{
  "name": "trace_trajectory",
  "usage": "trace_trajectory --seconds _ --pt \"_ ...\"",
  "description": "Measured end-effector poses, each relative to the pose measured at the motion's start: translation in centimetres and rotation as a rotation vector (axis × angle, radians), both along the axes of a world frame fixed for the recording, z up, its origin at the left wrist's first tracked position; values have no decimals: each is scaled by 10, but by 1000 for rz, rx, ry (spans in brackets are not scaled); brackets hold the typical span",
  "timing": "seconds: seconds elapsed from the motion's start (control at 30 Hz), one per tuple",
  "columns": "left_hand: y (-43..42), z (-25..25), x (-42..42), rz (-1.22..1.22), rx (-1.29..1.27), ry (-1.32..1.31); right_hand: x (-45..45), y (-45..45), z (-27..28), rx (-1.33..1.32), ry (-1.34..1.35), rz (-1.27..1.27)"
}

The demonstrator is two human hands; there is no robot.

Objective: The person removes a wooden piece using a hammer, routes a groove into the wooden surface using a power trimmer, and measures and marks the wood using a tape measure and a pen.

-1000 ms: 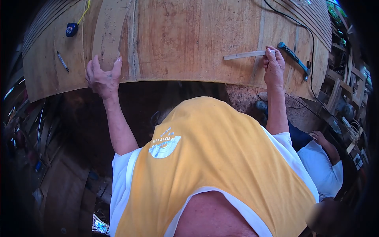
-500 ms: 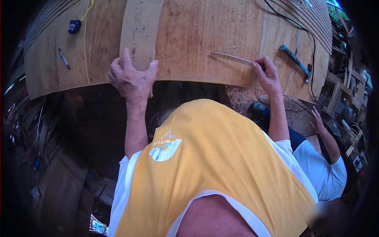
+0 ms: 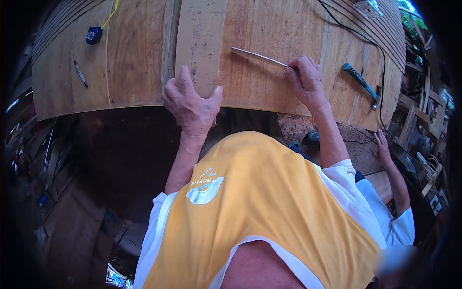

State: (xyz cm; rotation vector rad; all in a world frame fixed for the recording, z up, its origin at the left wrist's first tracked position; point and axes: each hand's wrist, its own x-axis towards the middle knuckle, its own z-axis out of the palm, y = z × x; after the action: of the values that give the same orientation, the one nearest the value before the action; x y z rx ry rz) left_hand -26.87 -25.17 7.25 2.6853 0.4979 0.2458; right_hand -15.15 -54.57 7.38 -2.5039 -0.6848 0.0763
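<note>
My left hand (image 3: 192, 107) grips the near end of a flat wooden board (image 3: 199, 43), its thumb and fingers spread across the width. The board lies lengthwise on the wooden tabletop (image 3: 137, 58), its end reaching past the front edge. Between the fingers and thumb of my right hand (image 3: 309, 83) is one end of a thin, pale, straight strip (image 3: 259, 56), perhaps metal. Its free end points left toward the board, just above the tabletop. A hammer (image 3: 361, 85) with a teal handle lies to the right of my right hand.
A dark blue tape measure (image 3: 94, 35) with yellow tape and a pen (image 3: 80, 74) lie on the left. A black cable (image 3: 358, 31) runs down the right side. Another person's hand (image 3: 381, 148) is raised at the right, near scrap wood (image 3: 415, 115).
My left hand and the board have shifted right, uncovering a dark strip along the board's left side. My right hand has moved left and slightly up with the thin strip.
</note>
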Motion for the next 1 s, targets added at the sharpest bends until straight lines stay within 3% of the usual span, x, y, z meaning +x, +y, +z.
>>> trace_trajectory --seconds 0.47,0.7,0.83,1.0 --pt "1 3 -9 -71 -2 16 18 26 -5 -44 -16 118" --pt "76 28 -8 19 52 -19 8 -25 -9 40 -46 -126" --pt "145 15 14 -16 146 -76 13 -47 -16 31 -95 -262" --pt "167 -4 64 -29 138 -108 27 -52 -17 -35 -156 -326"
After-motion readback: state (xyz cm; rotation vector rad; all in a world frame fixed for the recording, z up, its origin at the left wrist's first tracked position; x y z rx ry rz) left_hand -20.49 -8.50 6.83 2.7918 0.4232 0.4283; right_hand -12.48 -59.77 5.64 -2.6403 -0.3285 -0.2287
